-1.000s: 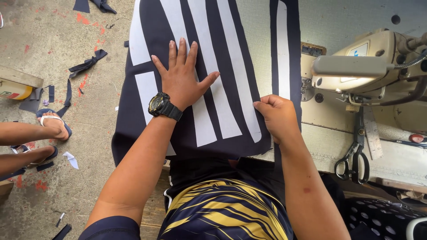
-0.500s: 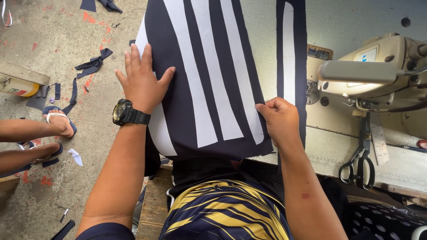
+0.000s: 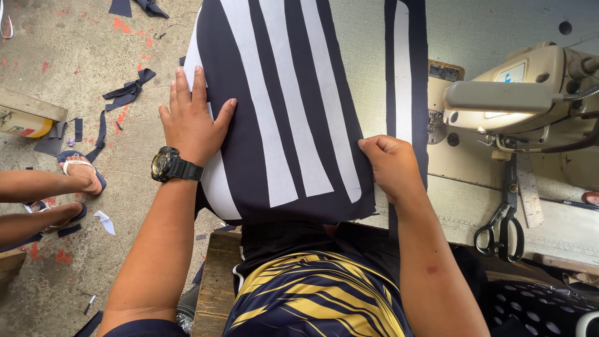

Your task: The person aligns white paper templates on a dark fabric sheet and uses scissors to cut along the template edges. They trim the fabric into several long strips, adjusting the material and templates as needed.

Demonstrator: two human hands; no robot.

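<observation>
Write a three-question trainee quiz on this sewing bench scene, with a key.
1. True or false: the left hand lies flat on the striped fabric.
2. Which hand wears the black wristwatch?
3. The scissors hang: A) below the sewing machine, B) on the floor, C) in the right hand.

Key: 1 true; 2 left; 3 A.

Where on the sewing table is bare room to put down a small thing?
Bare table lies beyond the sewing machine, right of the narrow strip. A slim gap runs between strip and striped cloth. It is crowded near the scissors, and both hands, left hand and right hand, press the cloth.
</observation>
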